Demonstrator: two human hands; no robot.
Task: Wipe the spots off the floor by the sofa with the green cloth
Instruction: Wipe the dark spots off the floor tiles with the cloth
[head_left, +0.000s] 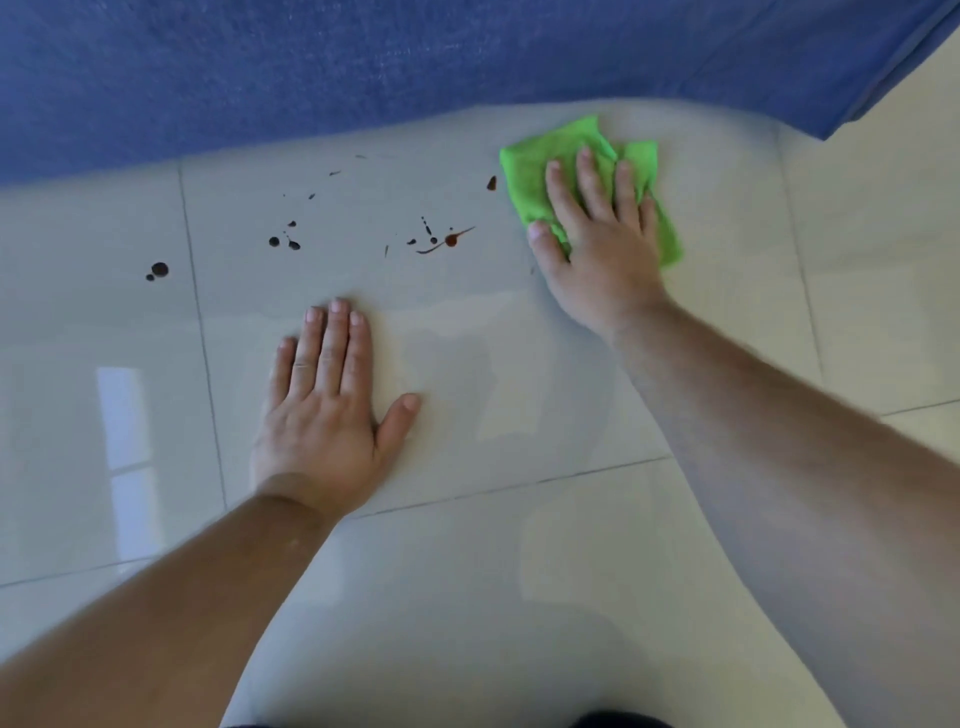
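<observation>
A bright green cloth (535, 171) lies crumpled on the glossy pale floor tiles (519, 545), close to the blue sofa (363, 67). My right hand (597, 249) presses flat on the cloth, fingers spread over it. Several dark brown spots dot the floor left of the cloth: one drop (491, 183) right beside it, a reddish smear with a drop (450, 240), a cluster (284, 240), and a larger drop (159, 269) far left. My left hand (327, 410) rests flat on the tile below the spots, palm down, holding nothing.
The sofa's blue fabric edge runs across the top and slants down at the upper right (883, 78). Grout lines cross the tiles. A window glare patch (124, 415) reflects on the left floor. Dark clothing (613, 719) shows at the bottom edge.
</observation>
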